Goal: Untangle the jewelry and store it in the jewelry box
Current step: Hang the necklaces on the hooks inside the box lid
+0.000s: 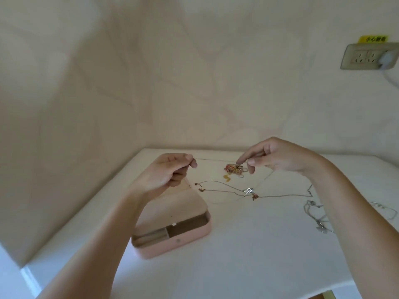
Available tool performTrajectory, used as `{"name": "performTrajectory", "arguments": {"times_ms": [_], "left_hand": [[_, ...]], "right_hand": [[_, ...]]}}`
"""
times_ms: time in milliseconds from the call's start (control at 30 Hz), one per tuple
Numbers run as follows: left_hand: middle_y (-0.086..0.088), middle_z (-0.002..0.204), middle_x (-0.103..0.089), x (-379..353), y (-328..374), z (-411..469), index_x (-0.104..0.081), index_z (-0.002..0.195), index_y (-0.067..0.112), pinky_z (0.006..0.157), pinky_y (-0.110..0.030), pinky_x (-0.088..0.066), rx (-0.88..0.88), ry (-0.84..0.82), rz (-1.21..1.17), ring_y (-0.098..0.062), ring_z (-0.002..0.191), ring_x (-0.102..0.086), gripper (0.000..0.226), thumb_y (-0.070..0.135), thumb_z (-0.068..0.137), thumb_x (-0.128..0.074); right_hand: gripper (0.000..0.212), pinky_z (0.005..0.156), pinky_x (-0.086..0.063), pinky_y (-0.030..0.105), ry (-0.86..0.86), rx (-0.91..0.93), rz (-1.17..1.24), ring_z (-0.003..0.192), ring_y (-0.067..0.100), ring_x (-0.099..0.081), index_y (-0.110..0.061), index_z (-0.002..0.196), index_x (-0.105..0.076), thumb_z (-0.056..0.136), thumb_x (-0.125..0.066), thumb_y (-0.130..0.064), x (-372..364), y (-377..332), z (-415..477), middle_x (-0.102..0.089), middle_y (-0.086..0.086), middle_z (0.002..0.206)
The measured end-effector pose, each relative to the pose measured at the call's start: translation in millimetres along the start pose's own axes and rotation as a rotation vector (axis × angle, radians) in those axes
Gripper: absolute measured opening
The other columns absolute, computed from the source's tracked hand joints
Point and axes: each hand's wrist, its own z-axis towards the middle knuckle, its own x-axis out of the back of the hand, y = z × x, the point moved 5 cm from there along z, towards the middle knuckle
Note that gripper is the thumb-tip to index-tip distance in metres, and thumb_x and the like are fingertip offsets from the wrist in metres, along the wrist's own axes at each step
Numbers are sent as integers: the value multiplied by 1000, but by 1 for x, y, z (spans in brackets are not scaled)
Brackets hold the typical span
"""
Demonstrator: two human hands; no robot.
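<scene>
Metal, thread-thin and pale gold: the fine chain [216, 161] runs taut and nearly level between the two hands, above the far half of the white counter [237, 266]. The left hand [170, 171] pinches one end between thumb and forefinger, the remaining fingers curled into the palm. The right hand [278, 157] pinches the other end where it enters the tangle [235, 169], a small knot of gold, red and yellow pieces. Forefinger and thumb close on the top of the knot, and the other fingers are loosely bent behind. Whether the tangle hangs free or touches the counter cannot be told.

Directly below the left hand, toward the counter's left edge, stands the pink jewelry box [190, 234]. It is open, its lid tilted back toward the far edge and its beige lining exposed; a divider marks off compartments at its near-left end. Between the box and the right forearm a second chain [282, 196] lies loosely spread on the counter, carrying a small silver pendant [247, 190] near its middle. A silver necklace [320, 227] lies in loops near the right edge, partly hidden by the right forearm.

On the beige wall [129, 83] beyond the far right corner is a socket plate [364, 57] with a white plug [386, 59] in it and a yellow label [372, 39] above.
</scene>
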Motion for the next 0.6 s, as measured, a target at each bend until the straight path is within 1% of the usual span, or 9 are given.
{"name": "performTrajectory", "arguments": {"times_ms": [100,200,300,333,400,433,500,567,600], "left_hand": [[3,61,-43,10,-5,-1,-69,86,10,44,-15,-29,-19,-43,-86,-7,51,-34,18,23,85,-56],[1,68,-58,22,-2,-3,-74,80,15,51,-16,-41,-55,-45,-127,-7,56,-48,15,16,84,-59],[2,67,-60,24,-1,-3,-70,83,9,45,-15,-34,-73,-9,-53,-7,51,-42,12,18,83,-61],[3,66,-60,23,-1,-3,-69,84,8,43,-14,-30,-77,-3,-37,-7,49,-39,15,20,81,-59],[4,66,-59,22,1,-2,-69,86,9,42,-13,-25,-92,-9,-23,-6,47,-34,17,23,82,-61],[4,66,-58,22,2,-2,-69,86,10,43,-13,-24,-98,-12,-16,-6,47,-32,17,24,83,-62],[3,66,-57,25,3,-4,-71,85,13,43,-14,-22,-94,8,10,-6,47,-29,17,26,83,-60],[-3,67,-55,29,4,-6,-72,83,15,44,-15,-25,-95,43,85,-9,48,-30,16,25,86,-60],[-6,67,-55,31,6,-7,-73,82,15,45,-17,-26,-99,56,144,-11,49,-31,16,24,89,-61]], "right_hand": [[19,44,-23,15,-99,-96,19,43,7,-29,-5,98,-71,91,-55,1,-7,22,15,-67,9,74],[17,46,-31,17,-206,-135,83,46,9,-43,-9,95,-71,92,-56,-3,-20,35,26,-64,8,73],[14,61,-48,22,-371,-148,233,64,16,-58,-10,102,-68,93,-57,-12,-39,38,36,-64,9,76],[19,70,-51,25,-442,-152,270,73,20,-62,-9,107,-66,92,-60,-18,-47,38,40,-66,10,83],[43,86,-52,31,-563,-138,272,92,25,-65,-9,118,-61,84,-68,-35,-64,34,49,-68,12,102],[54,93,-50,33,-578,-126,237,102,25,-64,-10,120,-59,80,-71,-43,-72,31,55,-67,10,110],[63,105,-43,34,-512,-81,141,117,17,-59,-18,121,-59,72,-72,-55,-83,19,67,-64,1,122],[69,106,-40,29,-439,-4,149,121,9,-54,-22,117,-61,64,-73,-64,-91,0,77,-63,-7,125],[62,106,-39,28,-433,35,177,121,10,-55,-21,113,-63,67,-73,-61,-95,-9,81,-64,-8,121]]}}
